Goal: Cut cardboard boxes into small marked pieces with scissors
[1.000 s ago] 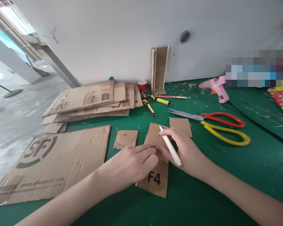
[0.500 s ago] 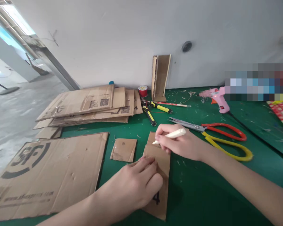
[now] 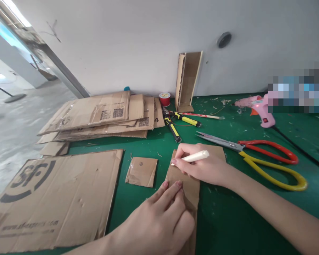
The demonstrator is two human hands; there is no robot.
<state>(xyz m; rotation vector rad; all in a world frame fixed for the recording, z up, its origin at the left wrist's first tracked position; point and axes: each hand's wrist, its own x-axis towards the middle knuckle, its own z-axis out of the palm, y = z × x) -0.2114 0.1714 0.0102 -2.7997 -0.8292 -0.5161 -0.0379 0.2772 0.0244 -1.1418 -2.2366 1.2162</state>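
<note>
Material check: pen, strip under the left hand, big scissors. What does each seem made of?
Pen: probably plastic, judging by its smooth off-white finish.
Strip: likely cardboard, from its matte brown papery look.
Scissors: blades look like metal, grey with a dull sheen; handles evenly red and yellow, perhaps plastic-coated.

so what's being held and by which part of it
A white pen, held in the right hand near its writing tip, the other end free. The left hand rests on the cardboard strip; no grip shows.
</note>
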